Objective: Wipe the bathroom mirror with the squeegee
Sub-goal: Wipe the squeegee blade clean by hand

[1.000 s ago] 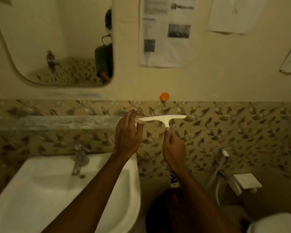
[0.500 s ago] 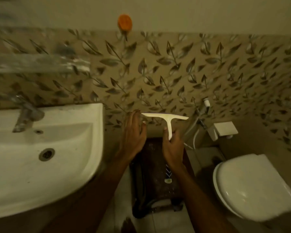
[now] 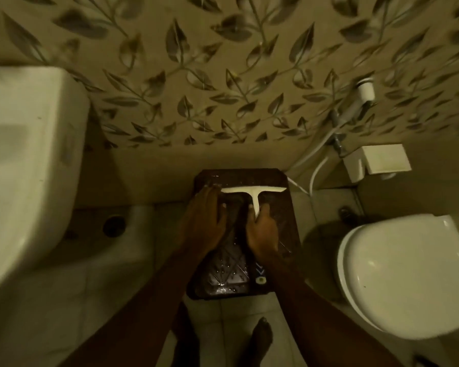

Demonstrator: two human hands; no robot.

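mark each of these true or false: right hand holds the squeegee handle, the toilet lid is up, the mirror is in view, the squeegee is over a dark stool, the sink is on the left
1. The right hand holds the squeegee by its handle. True.
2. The toilet lid is up. False: the lid is closed.
3. The mirror is in view. False: only leaf-patterned wall tiles show above the floor.
4. The squeegee is over a dark stool. True.
5. The sink is on the left. True.
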